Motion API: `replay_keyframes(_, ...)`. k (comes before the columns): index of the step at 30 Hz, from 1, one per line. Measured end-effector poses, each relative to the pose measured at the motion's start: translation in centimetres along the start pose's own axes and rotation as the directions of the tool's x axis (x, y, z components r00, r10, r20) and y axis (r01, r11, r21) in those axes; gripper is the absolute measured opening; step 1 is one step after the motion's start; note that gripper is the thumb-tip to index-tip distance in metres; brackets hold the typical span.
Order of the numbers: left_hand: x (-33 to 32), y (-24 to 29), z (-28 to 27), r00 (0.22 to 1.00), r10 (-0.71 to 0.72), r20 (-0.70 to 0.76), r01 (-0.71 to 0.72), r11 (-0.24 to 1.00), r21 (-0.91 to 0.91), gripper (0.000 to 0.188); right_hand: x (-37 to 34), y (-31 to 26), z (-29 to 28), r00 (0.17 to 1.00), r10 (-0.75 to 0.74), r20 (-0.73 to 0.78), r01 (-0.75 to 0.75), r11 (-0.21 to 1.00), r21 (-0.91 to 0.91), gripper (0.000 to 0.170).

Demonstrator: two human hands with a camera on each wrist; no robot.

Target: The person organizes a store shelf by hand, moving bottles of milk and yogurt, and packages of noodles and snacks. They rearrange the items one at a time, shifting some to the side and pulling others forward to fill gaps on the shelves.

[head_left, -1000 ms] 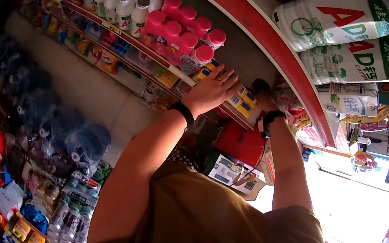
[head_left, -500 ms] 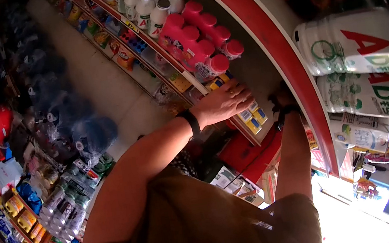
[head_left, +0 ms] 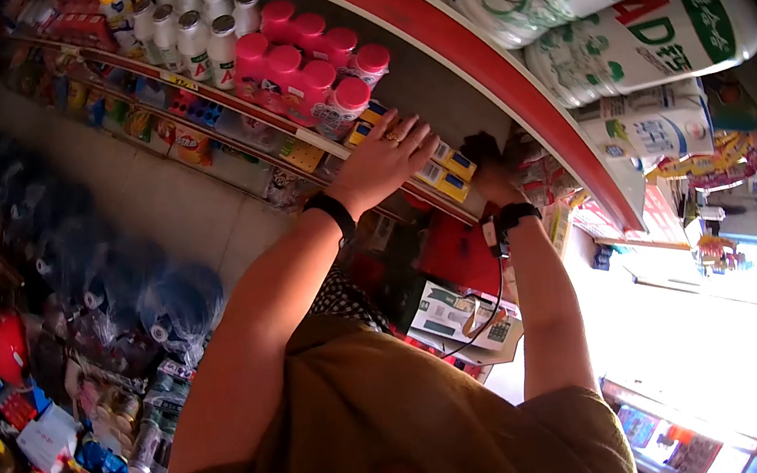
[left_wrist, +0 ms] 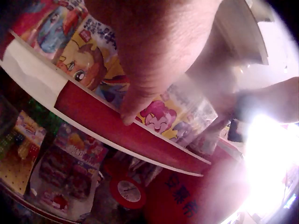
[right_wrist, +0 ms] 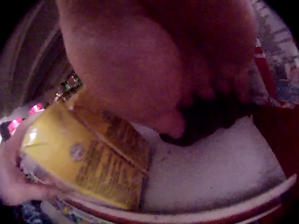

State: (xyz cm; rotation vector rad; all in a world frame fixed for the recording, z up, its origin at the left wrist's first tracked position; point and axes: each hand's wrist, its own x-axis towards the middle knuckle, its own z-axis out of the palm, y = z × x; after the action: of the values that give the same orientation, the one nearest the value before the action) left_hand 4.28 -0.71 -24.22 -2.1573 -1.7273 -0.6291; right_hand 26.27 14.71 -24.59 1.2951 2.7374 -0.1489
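On the shelf stands a row of small yellow-and-blue cartons [head_left: 450, 177]. My left hand [head_left: 384, 162] lies across their tops with its fingers nearly straight. In the left wrist view its thumb hangs down at the red shelf-edge strip [left_wrist: 93, 112], in front of the cartons' cartoon fronts [left_wrist: 159, 116]. My right hand [head_left: 495, 185] is beyond the row's right end, fingers bent over a dark, soft-looking cloth [right_wrist: 210, 119] low over the pale shelf board [right_wrist: 210, 172]. Much of that cloth is hidden beneath the hand. The yellow end carton [right_wrist: 84, 154] stands beside it.
Pink-capped bottles [head_left: 301, 77] and white bottles [head_left: 193, 44] stand farther along the shelf. A red-edged upper shelf [head_left: 466, 37] curves overhead, with large white bottles [head_left: 652, 34] on it. Below are a red surface [head_left: 459, 249] and an open cardboard box [head_left: 459, 317].
My right hand with the dark cloth moves away from the carton row, then back closer to it. My left hand stays on the cartons while the head view shifts.
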Motion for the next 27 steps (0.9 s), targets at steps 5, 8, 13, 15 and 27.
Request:
replay_keyframes(5,0.2,0.0,0.2,1.0,-0.002,-0.022,0.002,1.0,0.005,0.041,-4.6,0.9,3.9,0.985,-0.054,0.167,0.008,0.964,0.264,0.048)
replay_keyframes(8,0.1,-0.1,0.1,1.0,0.021,-0.011,-0.021,1.0,0.014,0.042,-7.4,-2.8,0.6,0.994,-0.029,0.109,-0.004,0.956,0.292,0.057)
replay_keyframes(13,0.1,-0.2,0.1,1.0,0.017,0.022,-0.017,1.0,-0.002,0.046,-6.6,2.0,9.4,0.955,-0.28,0.098,0.296,0.922,-0.248,0.049)
replay_keyframes(15,0.0,-0.1,0.3,0.999,0.011,-0.031,-0.01,1.0,0.009,0.048,-4.7,4.4,12.2,0.929,-0.334,0.16,0.37,0.817,-0.443,0.046)
replay_keyframes(27,-0.2,0.0,-0.2,1.0,0.008,0.011,-0.008,1.0,-0.018,0.047,1.8,4.6,6.3,0.935,0.018,0.354,0.107,0.938,-0.33,0.054)
